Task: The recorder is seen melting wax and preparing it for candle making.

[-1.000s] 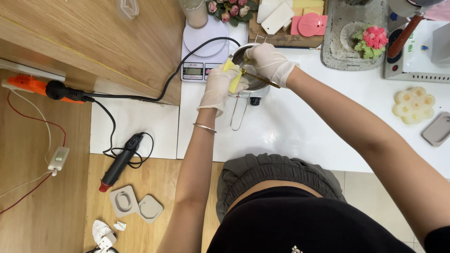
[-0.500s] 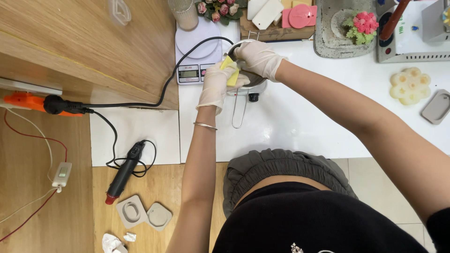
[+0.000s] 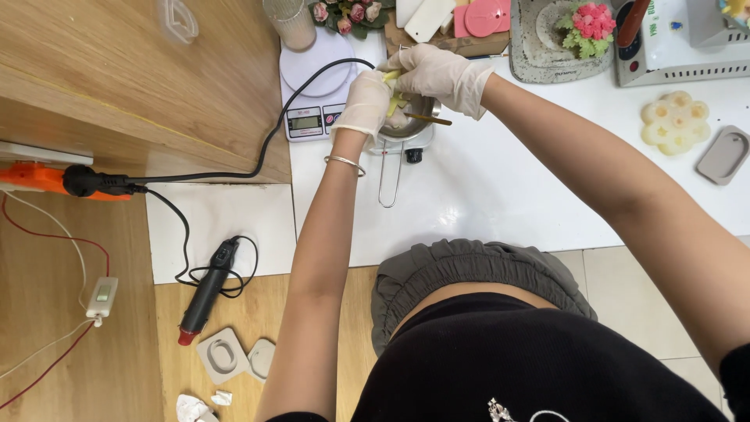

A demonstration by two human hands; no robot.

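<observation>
White worktop (image 3: 500, 187), wooden counter (image 3: 117, 86), wood floor (image 3: 258, 328).

Bright, even overhead light; soft shadows beneath forearms; mild glare on white table (image 3: 500, 195); sharp focus, slight edge distortion.

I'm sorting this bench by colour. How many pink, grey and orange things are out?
Pink: 2, a round lid and a flower
Grey: 3, an oval mould and two floor moulds
Orange: 1, a power strip
Total: 6
</observation>
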